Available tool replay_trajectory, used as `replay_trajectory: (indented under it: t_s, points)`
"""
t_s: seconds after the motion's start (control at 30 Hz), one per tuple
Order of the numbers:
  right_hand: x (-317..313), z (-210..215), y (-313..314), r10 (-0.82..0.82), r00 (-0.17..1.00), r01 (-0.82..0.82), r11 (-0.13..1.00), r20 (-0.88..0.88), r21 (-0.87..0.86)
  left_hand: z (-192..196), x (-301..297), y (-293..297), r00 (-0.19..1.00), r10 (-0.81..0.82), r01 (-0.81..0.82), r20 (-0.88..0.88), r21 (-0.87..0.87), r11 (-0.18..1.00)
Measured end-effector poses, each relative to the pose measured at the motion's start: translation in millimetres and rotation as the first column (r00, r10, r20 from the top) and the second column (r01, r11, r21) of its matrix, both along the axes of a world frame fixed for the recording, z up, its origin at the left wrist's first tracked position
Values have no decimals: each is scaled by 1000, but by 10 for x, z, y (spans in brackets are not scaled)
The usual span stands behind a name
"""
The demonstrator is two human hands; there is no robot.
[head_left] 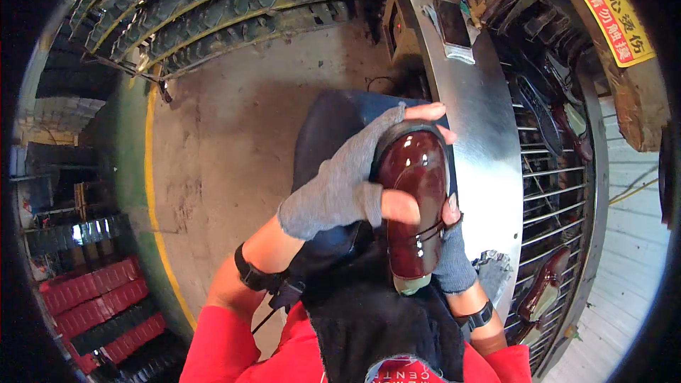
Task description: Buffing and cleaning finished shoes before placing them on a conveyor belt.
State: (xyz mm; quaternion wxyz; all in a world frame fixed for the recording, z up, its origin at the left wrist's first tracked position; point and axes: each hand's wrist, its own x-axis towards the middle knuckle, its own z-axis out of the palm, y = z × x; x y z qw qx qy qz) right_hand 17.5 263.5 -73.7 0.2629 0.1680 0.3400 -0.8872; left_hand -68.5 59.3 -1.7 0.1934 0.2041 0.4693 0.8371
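Both hands (397,198) grip shoe (415,206) beside metal counter (482,120).

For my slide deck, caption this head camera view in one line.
Left hand and right hand, both in grey fingerless gloves, hold a glossy dark-red shoe beside a curved metal counter.

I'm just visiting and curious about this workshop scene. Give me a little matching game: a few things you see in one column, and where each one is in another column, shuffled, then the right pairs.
Things:
1. glossy dark red shoe
2. red crates
3. metal table
4. racks of dark soles

Places:
A. stacked at the lower left, beside the floor's yellow line
B. held between the left hand and right hand, both in grey fingerless gloves
C. along the top left, above the concrete floor
D. just right of the hands, a curved shiny surface

Pairs: 1-B, 2-A, 3-D, 4-C
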Motion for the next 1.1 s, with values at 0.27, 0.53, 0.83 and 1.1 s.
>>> replay_trajectory:
  t_s: [0.27,0.53,0.83,1.1]
  points:
    - [27,197,-109,140,986,-141,990,-94,1,248,180,-268,946,72,-232,-316,-504,832]
    - [-38,345,-18,276,946,-226,938,-170,263,214,377,-366,986,85,-130,-145,-339,932]
    - [310,368,461,268,963,-268,962,0,42,118,354,-291,932,333,-309,-144,167,936]
    - [-499,962,960,208,927,17,808,-313,589,-135,388,-15,995,-99,100,23,-78,992]
